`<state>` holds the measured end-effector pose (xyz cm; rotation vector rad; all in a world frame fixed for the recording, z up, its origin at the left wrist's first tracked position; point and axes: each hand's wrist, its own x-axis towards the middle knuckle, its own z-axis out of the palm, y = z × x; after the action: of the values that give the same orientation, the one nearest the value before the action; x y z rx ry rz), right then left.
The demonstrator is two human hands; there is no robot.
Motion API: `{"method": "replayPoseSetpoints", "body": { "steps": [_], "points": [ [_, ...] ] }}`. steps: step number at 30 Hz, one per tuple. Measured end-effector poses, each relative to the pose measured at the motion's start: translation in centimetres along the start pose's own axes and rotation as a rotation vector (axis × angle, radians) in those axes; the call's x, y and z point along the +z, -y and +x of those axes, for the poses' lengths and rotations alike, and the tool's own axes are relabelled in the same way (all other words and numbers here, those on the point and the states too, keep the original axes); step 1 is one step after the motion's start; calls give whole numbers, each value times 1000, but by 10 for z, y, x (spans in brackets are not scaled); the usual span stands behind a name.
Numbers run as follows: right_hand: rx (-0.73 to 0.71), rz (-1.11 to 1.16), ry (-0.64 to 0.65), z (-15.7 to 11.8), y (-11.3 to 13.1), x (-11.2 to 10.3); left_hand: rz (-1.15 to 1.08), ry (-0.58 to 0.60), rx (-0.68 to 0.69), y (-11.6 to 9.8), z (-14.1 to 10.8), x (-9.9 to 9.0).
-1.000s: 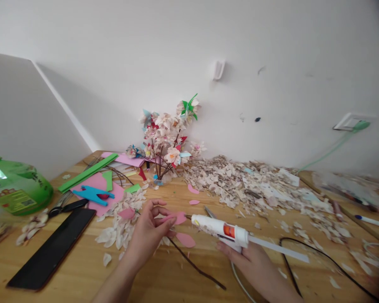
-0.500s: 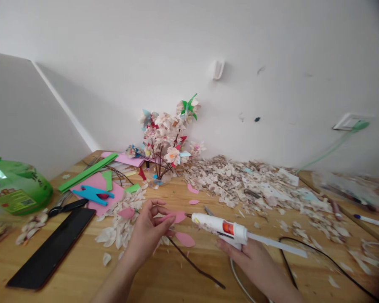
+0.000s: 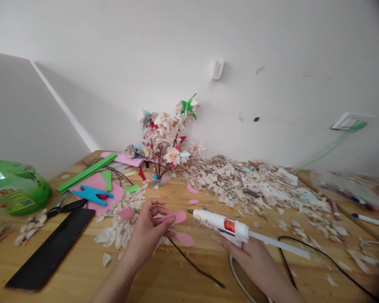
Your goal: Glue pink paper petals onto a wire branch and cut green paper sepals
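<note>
Pinched in my left hand (image 3: pixel 151 225) is a pink paper petal (image 3: pixel 179 217), pointing right. A second pink petal (image 3: pixel 185 239) shows just below it, beside a thin brown stem (image 3: pixel 197 267) that runs from under my fingers toward the lower right. How the stem and lower petal are held is hidden. My right hand (image 3: pixel 248 256) grips a white hot glue gun (image 3: pixel 219 224) with an orange label and a white glue stick (image 3: pixel 279 245) out of its back. Its nozzle sits slightly above and right of the upper petal's tip, apart from it.
Paper flowers (image 3: pixel 166 139) on stems stand at the back. White scraps (image 3: pixel 240 181) pile against the wall. A black phone (image 3: pixel 52 248), scissors (image 3: pixel 68 207), blue paper (image 3: pixel 93 195) and a green bottle (image 3: pixel 17 187) lie left. A black cable (image 3: pixel 322 248) curves across the right.
The glue gun's nozzle has lifted off the pink petal and moved slightly up and right. My left hand holds its place with the petal.
</note>
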<state>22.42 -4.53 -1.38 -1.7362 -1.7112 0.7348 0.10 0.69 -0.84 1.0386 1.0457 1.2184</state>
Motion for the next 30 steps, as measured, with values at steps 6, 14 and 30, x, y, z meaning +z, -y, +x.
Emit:
{"method": "replayPoseSetpoints", "body": {
  "steps": [6, 14, 30],
  "points": [
    [-10, 27, 81, 0, 3, 0, -1, -16, 9, 0, 0, -1],
    [-17, 10, 47, 0, 4, -2, -1, -32, 15, 0, 2, -2],
    [-20, 91, 57, 0, 2, 0, 22, -29, 8, -1, 1, -3]
  ]
}}
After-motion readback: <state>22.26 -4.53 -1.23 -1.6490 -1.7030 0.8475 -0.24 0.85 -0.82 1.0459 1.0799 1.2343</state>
